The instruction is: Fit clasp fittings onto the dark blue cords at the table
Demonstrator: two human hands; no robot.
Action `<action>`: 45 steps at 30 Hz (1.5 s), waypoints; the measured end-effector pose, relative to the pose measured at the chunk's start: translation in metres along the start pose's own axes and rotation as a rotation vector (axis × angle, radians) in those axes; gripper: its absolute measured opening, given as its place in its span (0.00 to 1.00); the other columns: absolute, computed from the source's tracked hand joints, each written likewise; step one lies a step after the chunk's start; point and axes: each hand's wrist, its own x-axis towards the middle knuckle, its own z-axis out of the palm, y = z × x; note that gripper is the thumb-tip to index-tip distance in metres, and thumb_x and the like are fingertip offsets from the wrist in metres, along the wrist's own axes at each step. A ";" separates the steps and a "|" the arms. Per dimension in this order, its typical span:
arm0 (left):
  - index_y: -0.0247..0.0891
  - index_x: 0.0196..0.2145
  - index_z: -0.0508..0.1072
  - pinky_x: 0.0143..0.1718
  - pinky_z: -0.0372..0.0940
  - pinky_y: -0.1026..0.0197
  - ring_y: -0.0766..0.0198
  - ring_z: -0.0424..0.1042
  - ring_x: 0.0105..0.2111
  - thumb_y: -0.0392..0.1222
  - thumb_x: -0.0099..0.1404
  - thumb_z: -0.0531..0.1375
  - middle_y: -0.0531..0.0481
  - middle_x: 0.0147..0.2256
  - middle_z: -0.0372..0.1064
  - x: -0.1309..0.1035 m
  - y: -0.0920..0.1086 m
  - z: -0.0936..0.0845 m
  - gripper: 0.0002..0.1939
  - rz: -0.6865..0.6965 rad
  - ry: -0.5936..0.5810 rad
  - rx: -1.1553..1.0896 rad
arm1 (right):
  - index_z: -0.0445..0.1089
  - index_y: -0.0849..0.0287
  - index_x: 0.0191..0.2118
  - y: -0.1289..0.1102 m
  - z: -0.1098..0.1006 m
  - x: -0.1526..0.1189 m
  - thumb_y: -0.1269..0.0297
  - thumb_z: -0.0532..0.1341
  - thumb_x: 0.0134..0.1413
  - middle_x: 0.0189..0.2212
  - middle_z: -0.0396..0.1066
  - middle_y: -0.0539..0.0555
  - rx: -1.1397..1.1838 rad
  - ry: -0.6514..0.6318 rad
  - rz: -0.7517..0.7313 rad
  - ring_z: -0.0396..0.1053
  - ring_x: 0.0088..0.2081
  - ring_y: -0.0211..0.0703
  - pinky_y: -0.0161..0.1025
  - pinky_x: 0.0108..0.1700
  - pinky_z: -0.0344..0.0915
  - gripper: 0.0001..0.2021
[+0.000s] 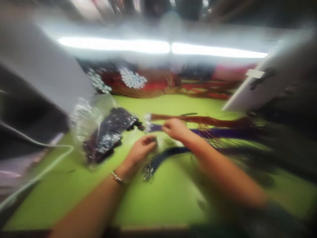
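Observation:
My left hand (142, 148) is closed in a pinch above the green table, with a small dark thing at its fingertips, too blurred to name. A bracelet circles that wrist. My right hand (176, 129) lies over a bundle of purple wires (156, 127), its fingers curled together; what they grip is hidden. Just behind it runs a bundle of brown wires (170, 117), with pale metallic tips at its left end. In front, a dark blue wire bundle (163, 156) curves towards me, ending in shiny terminals (149, 171).
Left of my hands, a clear plastic bag (84, 119) holds many small black parts (116, 124). More red and brown wire bundles (153, 82) lie along the back under bright tube lights (114, 44). Pale panels stand at both sides. A white cable (49, 145) crosses the green table's (158, 205) left edge.

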 end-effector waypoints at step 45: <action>0.36 0.40 0.74 0.35 0.65 0.62 0.65 0.71 0.32 0.37 0.48 0.69 0.48 0.34 0.72 0.001 0.004 0.001 0.19 -0.056 0.000 -0.091 | 0.68 0.64 0.21 0.015 -0.052 0.020 0.68 0.56 0.48 0.18 0.66 0.50 0.389 0.378 0.152 0.58 0.21 0.31 0.30 0.26 0.55 0.10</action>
